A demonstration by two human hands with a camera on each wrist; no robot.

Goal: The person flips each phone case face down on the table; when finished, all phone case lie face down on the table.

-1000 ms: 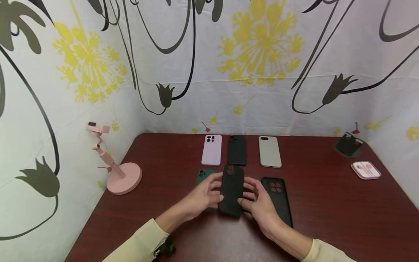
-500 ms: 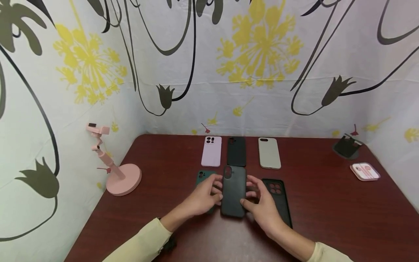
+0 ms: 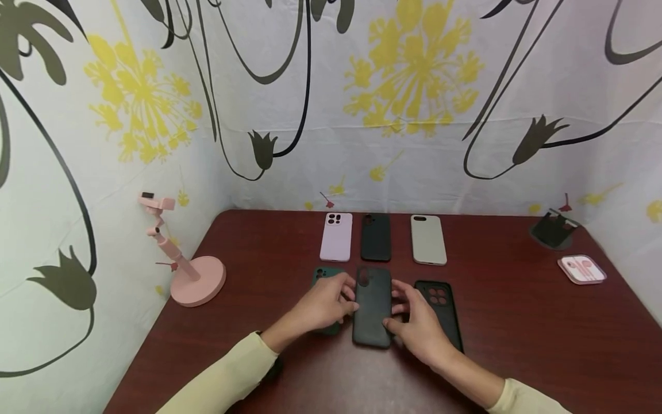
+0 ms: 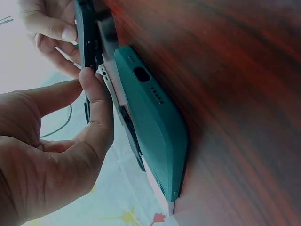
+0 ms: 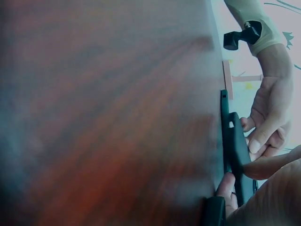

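Note:
A black phone case is between my two hands over the front middle of the table. My left hand pinches its left edge between thumb and fingers; my right hand grips the right edge, its thumb on the near part. In the right wrist view the black phone case sits just off the tabletop, slightly tilted. A teal phone case lies flat beside and partly under my left hand. Beyond my right hand lies another black phone case with a square camera cutout, partly covered by that hand.
At the back a lilac phone case, a dark phone case and a cream phone case lie in a row. A pink stand is at the left. A dark stand and a white earphone box are at the right.
The held black case has come down and slightly right, toward me, opening a gap from the dark case behind it. Both hands have shifted with it.

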